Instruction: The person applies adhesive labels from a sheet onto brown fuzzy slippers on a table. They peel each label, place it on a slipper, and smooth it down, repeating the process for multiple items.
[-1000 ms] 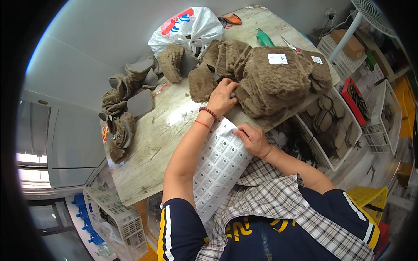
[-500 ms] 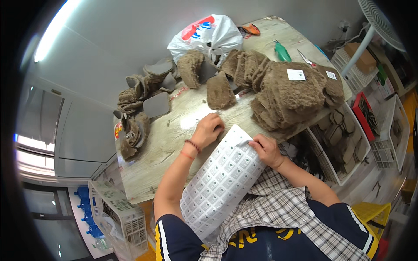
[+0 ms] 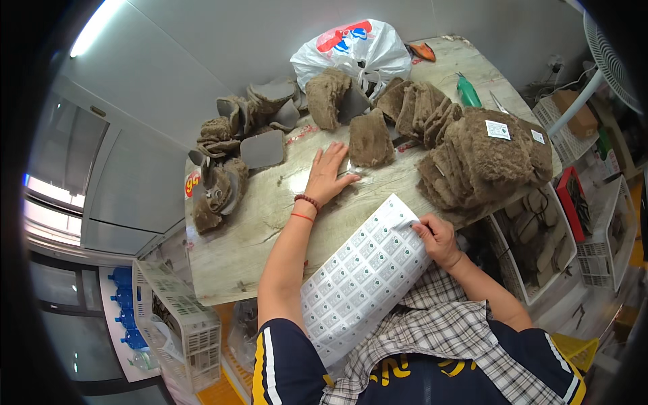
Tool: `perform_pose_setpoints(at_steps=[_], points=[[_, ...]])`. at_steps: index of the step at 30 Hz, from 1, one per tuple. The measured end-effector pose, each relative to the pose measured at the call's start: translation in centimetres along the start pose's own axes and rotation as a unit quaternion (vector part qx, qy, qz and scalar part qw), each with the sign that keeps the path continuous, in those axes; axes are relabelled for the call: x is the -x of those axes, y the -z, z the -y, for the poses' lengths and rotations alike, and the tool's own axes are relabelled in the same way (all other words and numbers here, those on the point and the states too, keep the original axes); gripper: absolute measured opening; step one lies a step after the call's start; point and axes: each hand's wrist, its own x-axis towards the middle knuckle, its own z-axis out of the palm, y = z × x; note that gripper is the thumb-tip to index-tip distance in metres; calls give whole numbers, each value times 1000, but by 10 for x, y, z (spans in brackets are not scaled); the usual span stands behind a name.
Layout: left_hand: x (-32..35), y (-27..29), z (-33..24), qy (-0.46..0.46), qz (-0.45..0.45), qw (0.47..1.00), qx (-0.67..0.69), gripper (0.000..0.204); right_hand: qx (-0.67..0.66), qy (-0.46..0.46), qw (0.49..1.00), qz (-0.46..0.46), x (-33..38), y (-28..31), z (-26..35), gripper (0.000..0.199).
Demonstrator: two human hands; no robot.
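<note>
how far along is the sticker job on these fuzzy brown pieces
Looks early. Done: two pieces on the big brown stack already carry white labels. In hand: the right hand pinches the edge of the sticker sheet, while the left hand lies flat on the table beside a single brown piece. Left: the sheet looks mostly full, and the other pieces show no labels.

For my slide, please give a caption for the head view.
Left hand flat on wooden table; right hand pinches white label sheet beside brown fuzzy pieces.
</note>
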Motion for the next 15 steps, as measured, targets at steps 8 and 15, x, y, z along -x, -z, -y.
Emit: perform_pose_setpoints(at_steps=[8, 15], points=[[57, 14, -46, -65, -26, 991, 113, 72, 6, 1, 1000, -8, -1, 2, -2, 11], [36, 0, -54, -178, 80, 981, -8, 63, 16, -8, 1000, 4, -2, -1, 3, 10]])
